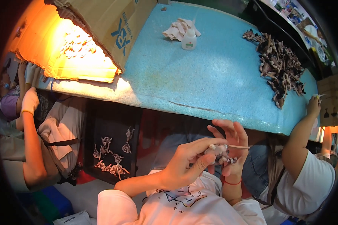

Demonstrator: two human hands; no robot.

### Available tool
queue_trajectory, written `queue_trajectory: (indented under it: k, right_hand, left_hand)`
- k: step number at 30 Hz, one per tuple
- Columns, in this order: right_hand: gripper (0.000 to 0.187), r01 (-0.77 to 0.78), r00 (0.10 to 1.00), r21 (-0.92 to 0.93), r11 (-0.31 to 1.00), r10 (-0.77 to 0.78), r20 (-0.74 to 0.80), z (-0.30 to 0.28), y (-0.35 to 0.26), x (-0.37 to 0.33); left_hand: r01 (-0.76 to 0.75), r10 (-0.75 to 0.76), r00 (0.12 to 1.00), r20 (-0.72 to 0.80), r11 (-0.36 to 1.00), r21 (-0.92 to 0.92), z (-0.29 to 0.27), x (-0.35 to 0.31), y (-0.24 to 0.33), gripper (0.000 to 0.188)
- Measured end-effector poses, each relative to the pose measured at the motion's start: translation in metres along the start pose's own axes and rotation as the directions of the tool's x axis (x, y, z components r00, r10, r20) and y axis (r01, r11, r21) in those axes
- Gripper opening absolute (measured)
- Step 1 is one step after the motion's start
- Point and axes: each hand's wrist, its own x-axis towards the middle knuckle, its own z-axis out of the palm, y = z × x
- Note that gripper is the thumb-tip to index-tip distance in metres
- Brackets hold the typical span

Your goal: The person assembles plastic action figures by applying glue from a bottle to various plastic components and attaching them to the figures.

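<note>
In front of my chest, my left hand point(189, 159) pinches a small pale and dark knobbly figurine point(222, 153) between thumb and fingers. A thin tan stick point(239, 146) extends from the figurine toward the right. Just behind and beside them is my right hand point(234, 140), its fingers stretched upward and apart. The stick crosses in front of its palm; whether the palm touches the figurine, I cannot tell. Left of my lap, a black tray point(133, 165) contains several similar small figurines point(110, 165).
On the blue tabletop point(169, 82) lie a white bottle point(189, 40), a crumpled pale cloth point(175, 30) and a heap of dark and pale figurines point(279, 63). A cardboard box point(116, 26) shelters brightly lit small pieces point(77, 45). Co-workers' arms point(33, 150) are at left and right point(300, 123).
</note>
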Motion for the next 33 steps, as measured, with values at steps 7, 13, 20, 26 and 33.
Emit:
queue_trajectory:
  k: [7, 13, 20, 26, 33]
  right_hand:
    - [0.09, -0.208, 0.974, -0.009, 0.978, 0.206, -0.092, 0.007, -0.007, -0.001]
    - [0.082, -0.277, 0.96, -0.097, 0.956, 0.272, -0.06, 0.009, -0.01, -0.004]
    - [0.064, -0.272, 0.962, -0.218, 0.937, 0.258, -0.09, 0.011, -0.007, -0.002]
    - [0.068, -0.211, 0.977, -0.163, 0.964, 0.205, -0.053, 0.019, 0.003, 0.004]
    - [0.058, -0.395, 0.917, -0.244, 0.886, 0.397, -0.04, 0.007, -0.004, -0.011]
  left_hand:
    - [-0.141, 0.151, 0.988, -0.025, 0.96, 0.242, -0.004, -0.002, 0.0, 0.037]
    - [-0.264, 0.289, 0.957, -0.031, 0.908, 0.325, -0.008, -0.007, -0.007, 0.047]
    - [-0.371, 0.449, 0.893, -0.045, 0.787, 0.492, -0.009, -0.007, -0.002, 0.039]
    - [-0.317, 0.498, 0.859, -0.117, 0.699, 0.641, -0.008, -0.014, 0.003, 0.041]
    - [-0.07, 0.292, 0.838, -0.461, 0.895, 0.44, -0.04, -0.06, 0.002, 0.024]
